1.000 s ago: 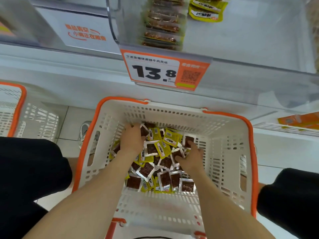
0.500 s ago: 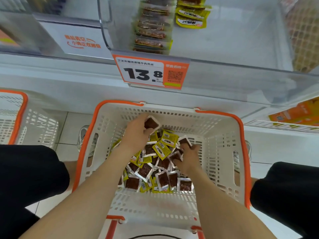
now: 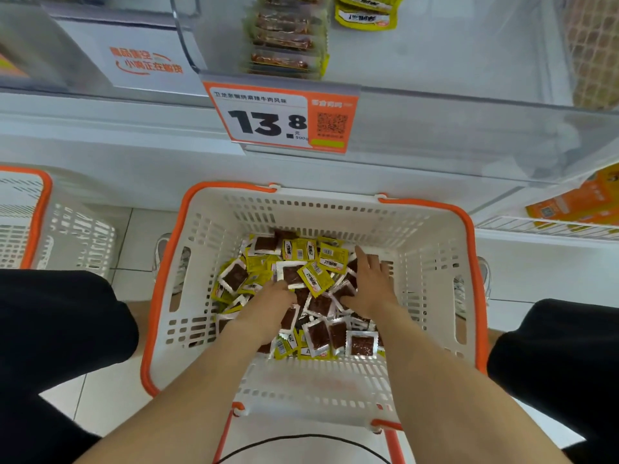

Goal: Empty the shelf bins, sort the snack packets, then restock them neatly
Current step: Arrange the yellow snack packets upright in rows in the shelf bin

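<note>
– Orange rim right round the white basket [image 3: 227, 186], is that it?

– Yes, and it stands on the tiled floor between two black-clad knees [image 3: 57, 329], just below the shelf edge. Both forearms come in over the near rim.

– Where are the snack packets [image 3: 321, 326]?

– Heaped loose on the basket floor, brown-windowed ones mixed with yellow ones. The heap reaches towards the left and far walls. A bare strip of floor lies on the near side and another along the right wall.

– And the hands?

– The right hand [image 3: 370, 284] lies flat on the heap's right side, with its fingers [image 3: 363, 257] straight and spread. The left hand [image 3: 266, 304] is dug into the middle, its fingertips hidden under a white-edged packet, so I cannot tell whether it pinches anything.

– What about above?

– The clear shelf bin [image 3: 435, 135] overhangs the far rim, with a price tag [image 3: 268, 118] on its front edge. One stack of packets [image 3: 284, 41] sits at its left, and most of its floor is bare. A second basket [image 3: 40, 209] stands well apart to the left.
</note>
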Motion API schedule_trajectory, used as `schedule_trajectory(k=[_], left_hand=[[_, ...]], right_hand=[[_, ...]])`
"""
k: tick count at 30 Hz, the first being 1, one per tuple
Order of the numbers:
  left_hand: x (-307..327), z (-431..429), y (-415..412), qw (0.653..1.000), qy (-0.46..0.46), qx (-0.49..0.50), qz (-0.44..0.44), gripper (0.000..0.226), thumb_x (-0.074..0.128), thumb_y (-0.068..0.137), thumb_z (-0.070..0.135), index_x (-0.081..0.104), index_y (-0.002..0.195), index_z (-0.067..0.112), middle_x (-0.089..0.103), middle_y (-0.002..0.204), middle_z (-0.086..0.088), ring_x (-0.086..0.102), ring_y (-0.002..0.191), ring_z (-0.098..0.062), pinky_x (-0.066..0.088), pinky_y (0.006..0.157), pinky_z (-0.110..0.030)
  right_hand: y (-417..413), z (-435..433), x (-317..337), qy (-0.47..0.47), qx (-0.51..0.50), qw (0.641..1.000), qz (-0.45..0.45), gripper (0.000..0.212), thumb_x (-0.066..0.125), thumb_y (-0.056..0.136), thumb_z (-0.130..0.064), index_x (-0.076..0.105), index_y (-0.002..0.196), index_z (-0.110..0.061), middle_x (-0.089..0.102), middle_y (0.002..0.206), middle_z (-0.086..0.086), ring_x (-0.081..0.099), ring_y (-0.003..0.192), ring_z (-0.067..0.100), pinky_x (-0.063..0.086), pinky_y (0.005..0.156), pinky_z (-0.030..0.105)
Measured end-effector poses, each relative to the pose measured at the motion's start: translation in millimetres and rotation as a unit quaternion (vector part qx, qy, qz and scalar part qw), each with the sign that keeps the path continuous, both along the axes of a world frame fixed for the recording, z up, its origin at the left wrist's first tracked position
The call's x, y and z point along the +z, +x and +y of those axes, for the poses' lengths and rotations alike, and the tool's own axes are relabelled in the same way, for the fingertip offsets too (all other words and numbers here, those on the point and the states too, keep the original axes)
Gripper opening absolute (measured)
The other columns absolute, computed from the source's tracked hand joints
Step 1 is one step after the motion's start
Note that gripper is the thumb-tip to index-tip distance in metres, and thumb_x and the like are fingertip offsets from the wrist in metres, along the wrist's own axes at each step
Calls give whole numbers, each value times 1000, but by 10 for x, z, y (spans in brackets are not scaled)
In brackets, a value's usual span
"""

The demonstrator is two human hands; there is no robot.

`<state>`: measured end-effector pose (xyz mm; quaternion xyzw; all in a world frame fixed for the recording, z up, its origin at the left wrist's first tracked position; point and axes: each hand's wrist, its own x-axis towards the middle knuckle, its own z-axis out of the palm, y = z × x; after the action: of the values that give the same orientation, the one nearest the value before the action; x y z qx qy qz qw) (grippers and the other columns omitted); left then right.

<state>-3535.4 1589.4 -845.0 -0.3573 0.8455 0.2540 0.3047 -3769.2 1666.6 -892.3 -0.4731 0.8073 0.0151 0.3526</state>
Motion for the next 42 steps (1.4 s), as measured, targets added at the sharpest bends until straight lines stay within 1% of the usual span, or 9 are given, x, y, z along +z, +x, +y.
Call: schedule_trajectory(k=[12, 18, 20, 23, 28, 32, 36, 39, 42], left_hand=[[4, -22, -61, 991, -68, -93, -72, 45, 74, 92, 9, 56, 134, 12, 46, 142, -15, 39, 137, -33, 43, 109, -41], [187, -176, -44, 989, 114, 89, 23, 50, 85, 83, 14, 57, 124, 22, 58, 132, -6, 59, 110, -25, 51, 83, -34], [353, -249, -73, 970, 159, 170, 66, 59, 85, 86, 19, 54, 136, 23, 58, 137, -3, 62, 110, -23, 51, 81, -31], [614, -347, -103, 930, 210, 274, 124, 62, 78, 90, 20, 46, 143, 18, 64, 131, -5, 69, 106, -26, 58, 80, -40], [1127, -486, -130, 810, 328, 424, 237, 56, 55, 98, -10, 46, 147, 18, 65, 136, -12, 71, 115, -31, 58, 98, -55], [1682, -533, -204, 777, 364, 413, 307, 60, 45, 88, -16, 55, 140, 13, 67, 134, -17, 70, 116, -33, 58, 98, -53], [2216, -474, -154, 760, 348, 423, 349, 49, 50, 68, -10, 56, 116, -2, 63, 104, -22, 66, 95, -33, 58, 89, -49], [2516, -446, -101, 744, 388, 404, 365, 59, 54, 50, -1, 55, 109, -6, 55, 100, -18, 56, 91, -32, 51, 90, -55], [2812, -354, -82, 694, 465, 394, 384, 33, 46, 69, 8, 58, 99, 0, 64, 88, -15, 61, 78, -28, 53, 76, -38]], right_hand=[[29, 113, 94, 7, -13, 1000, -27, 56, 79, 78, -34, 52, 127, -34, 45, 132, 2, 38, 125, 34, 37, 100, 44], [-206, -15, 443, 9, -97, 983, -155, 48, 89, 78, -30, 55, 111, -22, 62, 108, 0, 63, 88, 21, 52, 66, 31], [-312, -88, 741, 40, -138, 958, -250, 54, 88, 83, -27, 57, 126, -18, 64, 118, 4, 69, 86, 18, 56, 59, 26], [-396, -169, 1203, 59, -193, 903, -379, 41, 80, 91, -16, 64, 128, -19, 71, 125, 11, 71, 109, 29, 63, 88, 47], [-215, -345, 1931, 13, -164, 862, -480, 36, 64, 100, -1, 59, 135, -11, 68, 129, 20, 70, 115, 31, 58, 96, 52], [82, -462, 2383, -14, -122, 880, -460, 39, 55, 104, 3, 49, 140, -12, 64, 132, 13, 67, 119, 25, 57, 101, 45], [234, -452, 2649, -68, -54, 922, -377, 46, 62, 102, -5, 42, 139, -24, 60, 134, 18, 65, 120, 34, 51, 104, 63], [305, -404, 2929, -92, -26, 915, -391, 73, 73, 95, -8, 33, 151, -32, 57, 136, 15, 69, 114, 31, 62, 82, 44], [395, -380, 3209, -151, 54, 946, -283, 69, 79, 92, -20, 43, 150, -26, 63, 131, 3, 69, 110, 19, 60, 91, 40]])
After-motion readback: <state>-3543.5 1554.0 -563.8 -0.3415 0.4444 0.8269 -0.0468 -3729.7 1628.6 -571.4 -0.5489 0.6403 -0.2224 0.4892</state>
